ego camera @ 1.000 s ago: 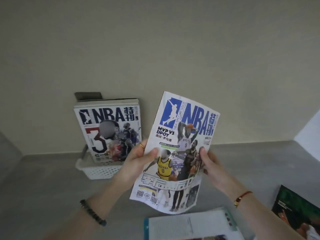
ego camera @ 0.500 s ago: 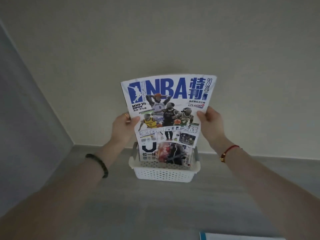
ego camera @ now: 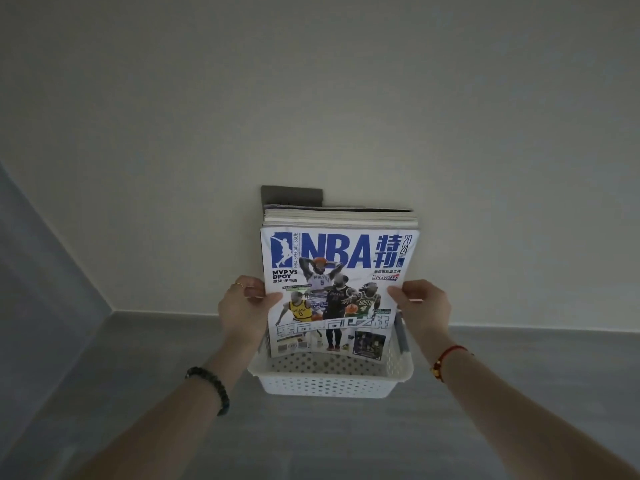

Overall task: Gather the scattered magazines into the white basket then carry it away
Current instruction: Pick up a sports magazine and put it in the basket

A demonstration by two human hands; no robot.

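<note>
A blue-and-white NBA magazine (ego camera: 337,289) stands upright with its lower edge inside the white perforated basket (ego camera: 329,384). My left hand (ego camera: 242,308) pinches its left edge and my right hand (ego camera: 420,308) pinches its right edge. Behind it a stack of other magazines (ego camera: 341,216) stands upright in the basket, leaning against the wall; only their top edges show. The basket sits on the grey floor against the wall.
A cream wall (ego camera: 346,98) rises directly behind the basket. A grey-blue side wall (ego camera: 41,271) closes the left, meeting the cream wall at a corner. Grey floor (ego camera: 311,438) lies in front of the basket and to both sides.
The magazine has come down from in front of the stack into the basket, its bottom edge now inside. The basket looks nearer and larger in view.
</note>
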